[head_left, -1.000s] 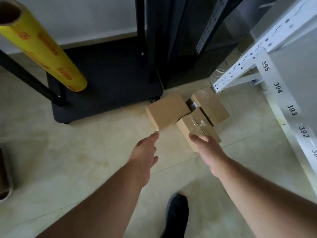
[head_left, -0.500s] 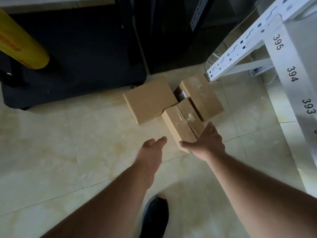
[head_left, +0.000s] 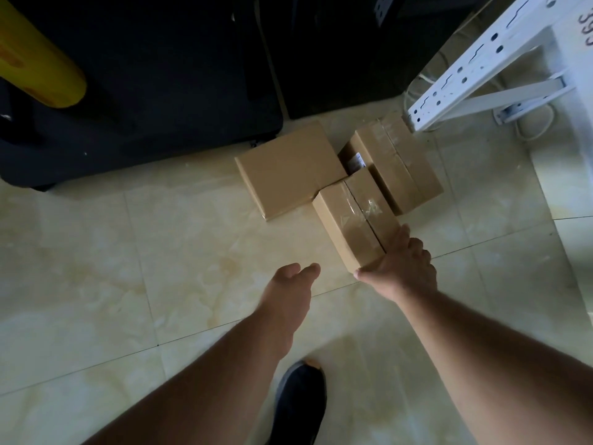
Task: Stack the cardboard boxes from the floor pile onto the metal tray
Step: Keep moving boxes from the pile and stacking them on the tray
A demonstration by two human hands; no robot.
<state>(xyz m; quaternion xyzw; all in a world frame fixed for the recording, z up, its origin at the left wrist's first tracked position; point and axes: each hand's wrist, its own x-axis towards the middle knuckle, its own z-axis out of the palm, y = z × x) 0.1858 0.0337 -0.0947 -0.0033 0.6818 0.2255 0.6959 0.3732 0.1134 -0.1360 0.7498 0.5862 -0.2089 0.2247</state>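
Three cardboard boxes lie together on the tiled floor. The nearest taped box has my right hand clasped over its near end, thumb along the front edge and fingers on the right side. A flat wider box lies to its left and a long taped box behind it on the right. My left hand hovers just left of the nearest box, fingers apart, touching nothing. No metal tray is in sight.
A black wheeled cart base fills the back left, with a yellow roll above it. A white perforated shelf frame stands at the right, cables under it. My dark shoe is at the bottom.
My head has dropped closer to the boxes. My right hand went from reaching to clasping the near end of the nearest box; the left hand followed toward it.
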